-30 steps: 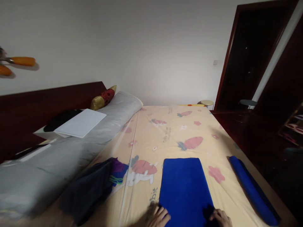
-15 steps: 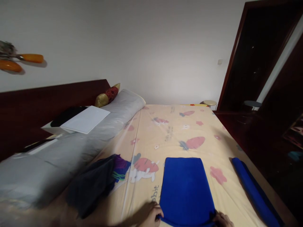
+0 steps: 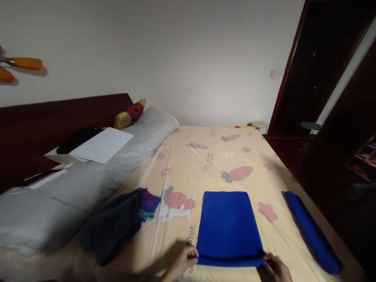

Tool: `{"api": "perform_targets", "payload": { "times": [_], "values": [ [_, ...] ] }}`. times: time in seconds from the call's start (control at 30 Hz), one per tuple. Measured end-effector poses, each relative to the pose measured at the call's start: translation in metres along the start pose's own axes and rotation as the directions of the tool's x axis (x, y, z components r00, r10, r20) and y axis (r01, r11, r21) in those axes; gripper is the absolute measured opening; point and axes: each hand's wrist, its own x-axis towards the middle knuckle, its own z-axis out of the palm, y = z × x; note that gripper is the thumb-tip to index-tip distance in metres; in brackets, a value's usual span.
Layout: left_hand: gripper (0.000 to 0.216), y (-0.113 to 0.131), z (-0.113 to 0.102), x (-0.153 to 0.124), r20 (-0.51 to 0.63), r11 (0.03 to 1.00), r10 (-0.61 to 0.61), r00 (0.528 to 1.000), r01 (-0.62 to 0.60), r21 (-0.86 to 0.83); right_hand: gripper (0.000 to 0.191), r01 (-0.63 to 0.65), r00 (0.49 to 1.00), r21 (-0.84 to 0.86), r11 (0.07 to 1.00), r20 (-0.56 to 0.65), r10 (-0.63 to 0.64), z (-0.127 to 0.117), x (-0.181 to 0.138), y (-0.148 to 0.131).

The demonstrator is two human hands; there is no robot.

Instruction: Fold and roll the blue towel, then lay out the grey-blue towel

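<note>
A flat rectangle of blue cloth (image 3: 227, 223) lies on the bed, its near edge turned up into a narrow fold. My left hand (image 3: 185, 258) pinches the left end of that fold. At the right end, my right hand (image 3: 276, 267) is closed on the other corner. To the right, a long blue cloth roll (image 3: 311, 231) lies along the bed's edge. A crumpled dark garment (image 3: 114, 223) with a purple and blue patterned part rests to the left.
The bed's yellow sheet (image 3: 211, 172) has carrot and rabbit prints. Along the headboard (image 3: 58, 113) lies a long grey pillow (image 3: 117, 172), with a white board (image 3: 102, 144) and a red-and-gold cushion (image 3: 131, 113) on it. Two stools, one pale (image 3: 258, 125), one dark (image 3: 311, 126), stand beyond.
Both hands have carried the cloth's near edge up and away from me, and it now forms a narrow fold. The camera view has shifted slightly.
</note>
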Motion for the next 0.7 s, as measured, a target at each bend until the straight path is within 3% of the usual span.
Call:
{"api": "perform_targets", "payload": {
  "times": [0.27, 0.4, 0.53, 0.7],
  "values": [
    [0.014, -0.007, 0.022, 0.004, -0.137, 0.995, 0.010, 0.991, 0.003, 0.095, 0.038, 0.085, 0.990, -0.049, 0.995, -0.108, -0.090, 0.005, -0.002, 0.010],
    [0.025, 0.007, 0.027, -0.002, -0.197, 0.958, 0.134, 0.971, -0.076, 0.277, 0.038, 0.040, 0.991, 0.013, 0.999, -0.126, -0.038, 0.007, -0.004, 0.013],
    [0.031, 0.024, 0.026, -0.011, -0.110, 0.837, 0.258, 0.960, -0.165, 0.522, 0.038, -0.046, 0.990, 0.079, 0.996, -0.127, 0.056, 0.007, -0.003, 0.010],
    [0.027, 0.038, 0.025, -0.016, -0.045, 0.797, 0.222, 0.974, -0.155, 0.584, 0.033, -0.058, 0.997, 0.060, 0.996, -0.054, 0.061, -0.001, -0.002, 0.002]
  ]
}}
